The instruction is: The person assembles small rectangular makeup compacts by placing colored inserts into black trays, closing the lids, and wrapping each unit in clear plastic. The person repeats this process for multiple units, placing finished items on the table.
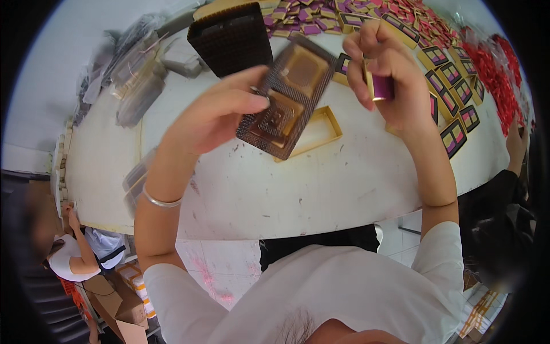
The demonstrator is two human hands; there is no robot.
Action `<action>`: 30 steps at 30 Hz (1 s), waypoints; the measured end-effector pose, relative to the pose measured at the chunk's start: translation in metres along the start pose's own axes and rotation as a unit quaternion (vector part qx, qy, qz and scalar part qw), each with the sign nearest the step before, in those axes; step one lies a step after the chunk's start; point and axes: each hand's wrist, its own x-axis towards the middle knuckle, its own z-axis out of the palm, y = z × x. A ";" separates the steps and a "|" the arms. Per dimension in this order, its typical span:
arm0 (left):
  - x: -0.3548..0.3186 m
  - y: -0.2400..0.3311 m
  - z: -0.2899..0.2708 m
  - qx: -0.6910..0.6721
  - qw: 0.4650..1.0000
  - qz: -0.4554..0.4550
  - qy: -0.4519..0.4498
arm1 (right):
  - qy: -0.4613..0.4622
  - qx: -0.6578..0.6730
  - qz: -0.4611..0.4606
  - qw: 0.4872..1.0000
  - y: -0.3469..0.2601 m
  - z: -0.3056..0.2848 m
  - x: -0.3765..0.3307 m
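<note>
My left hand point(213, 109) grips the edge of a brown plastic tray point(290, 90) with two square recesses, holding it tilted above the table. My right hand point(404, 74) is raised to its right, fingers closed around a small purple-and-gold wrapped piece point(382, 89). Under the tray, partly hidden by it, an open gold box point(334, 121) lies on the white table point(246, 200). Beyond my left hand stands a tall stack of dark trays point(229, 46).
Purple-and-gold pieces point(309, 26) and red ones point(421, 20) are heaped at the far side. Several filled boxes point(452, 137) stand at right, near red bags point(495, 80) and another person's hand point(515, 140). Clear plastic packaging point(140, 100) lies left; another person point(74, 255) is at far left.
</note>
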 end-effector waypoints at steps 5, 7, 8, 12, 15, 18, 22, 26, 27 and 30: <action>-0.003 -0.026 -0.008 -0.107 0.985 -0.098 -0.094 | -0.196 -0.583 -0.186 0.766 -0.020 0.043 -0.022; -0.002 -0.027 -0.005 -0.040 0.991 -0.123 -0.044 | -0.224 -0.579 -0.159 0.767 -0.011 0.037 -0.025; -0.001 -0.028 -0.002 -0.007 0.991 -0.135 -0.017 | -0.239 -0.576 -0.146 0.768 -0.007 0.033 -0.025; -0.008 -0.033 -0.006 0.385 0.898 -0.047 0.207 | -0.268 -0.482 0.020 0.834 -0.003 0.011 -0.020; -0.021 -0.046 0.002 0.479 0.860 -0.040 0.169 | -0.264 -0.536 0.050 0.800 0.008 0.004 -0.021; -0.025 -0.072 0.013 0.550 0.825 0.003 0.132 | -0.268 -0.598 0.050 0.754 0.015 0.011 -0.016; -0.019 -0.085 0.009 0.488 0.859 0.003 0.156 | -0.268 -0.608 0.009 0.748 0.035 0.029 -0.019; -0.022 -0.078 -0.006 0.451 0.885 -0.027 0.109 | -0.287 -0.342 0.200 0.872 0.021 0.002 -0.016; -0.024 -0.076 -0.008 0.447 0.889 -0.042 0.092 | -0.278 -0.314 0.211 0.883 0.024 -0.005 -0.018; -0.026 -0.080 -0.010 0.433 0.897 0.014 0.085 | -0.264 -0.318 0.139 0.900 0.031 -0.005 -0.027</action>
